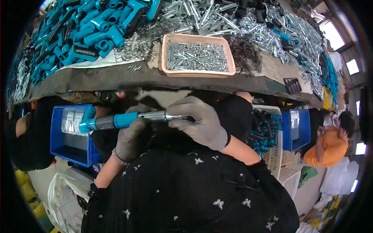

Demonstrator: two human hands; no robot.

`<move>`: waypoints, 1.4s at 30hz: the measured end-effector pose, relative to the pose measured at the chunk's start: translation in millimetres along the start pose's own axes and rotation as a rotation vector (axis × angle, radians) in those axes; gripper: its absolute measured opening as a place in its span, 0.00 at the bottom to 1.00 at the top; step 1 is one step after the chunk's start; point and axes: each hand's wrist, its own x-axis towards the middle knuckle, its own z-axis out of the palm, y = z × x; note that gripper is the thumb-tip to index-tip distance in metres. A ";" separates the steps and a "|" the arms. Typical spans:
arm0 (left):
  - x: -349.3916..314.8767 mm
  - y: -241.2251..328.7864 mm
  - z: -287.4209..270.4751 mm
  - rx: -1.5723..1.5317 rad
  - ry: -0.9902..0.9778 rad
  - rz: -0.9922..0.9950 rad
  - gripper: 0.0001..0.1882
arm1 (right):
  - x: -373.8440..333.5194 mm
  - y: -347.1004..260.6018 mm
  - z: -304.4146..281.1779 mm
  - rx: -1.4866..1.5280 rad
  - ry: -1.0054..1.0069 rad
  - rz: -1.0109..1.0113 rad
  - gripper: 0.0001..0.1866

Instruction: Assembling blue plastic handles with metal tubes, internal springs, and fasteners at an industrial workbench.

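Note:
A teal tool with a black grip section and a metal barrel (126,119) lies almost level across my lap, its teal end to the left. My left hand (134,138), in a grey glove, is closed around it from below, near where the teal body meets the metal. The gloved right hand (200,122) pinches the thin metal end at the right. Its fingers partly cover the tip, so I cannot tell whether a small part sits there too.
Ahead, the bench (128,79) bears a heap of teal housings (105,35), metal tubes (202,17), dark springs (244,54) and a pink tray (232,64) of small metal parts. Blue bins (70,149) (297,134) flank me; a white crate (275,155) and a person in orange (324,149) are right.

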 end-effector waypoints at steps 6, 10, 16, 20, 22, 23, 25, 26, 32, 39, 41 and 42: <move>2.0 -0.9 0.6 0.123 0.043 -0.026 0.22 | -3.1 -4.1 3.3 -0.103 0.020 0.049 0.15; -0.2 -16.4 -54.6 0.477 0.079 0.021 0.18 | -8.3 2.5 10.4 0.018 0.000 0.167 0.18; 9.3 -17.9 -43.9 0.162 -0.066 -0.064 0.23 | -25.3 27.6 19.3 0.297 0.087 -0.041 0.15; 19.5 -22.6 -39.1 0.194 -0.141 -0.047 0.24 | -24.7 14.1 -1.9 -0.019 -0.007 0.173 0.13; 18.7 -21.8 -38.7 0.201 -0.152 -0.034 0.24 | -22.2 10.3 -1.1 0.128 0.027 0.226 0.11; 18.1 -21.4 -37.6 0.201 -0.155 -0.028 0.24 | -24.8 17.4 2.6 0.077 0.041 0.172 0.10; 19.7 -20.3 -37.0 0.197 -0.154 -0.015 0.24 | -26.7 30.4 8.1 0.044 0.051 0.147 0.10; 19.6 -20.6 -37.0 0.194 -0.151 -0.008 0.25 | -26.5 33.4 9.3 0.009 0.064 0.125 0.10; 20.8 -20.9 -37.8 0.178 -0.148 0.029 0.26 | -19.8 39.1 6.2 -0.063 -0.017 0.175 0.14; 11.1 -21.0 -41.9 0.160 -0.091 0.103 0.27 | -33.6 61.2 25.2 -0.145 -0.125 0.196 0.26; 4.1 -17.9 -52.5 0.266 -0.005 0.091 0.24 | -20.8 31.6 13.8 0.052 -0.025 0.222 0.25; 5.5 -13.8 -53.1 0.375 0.036 0.056 0.22 | -19.5 26.6 11.1 0.002 0.016 0.163 0.23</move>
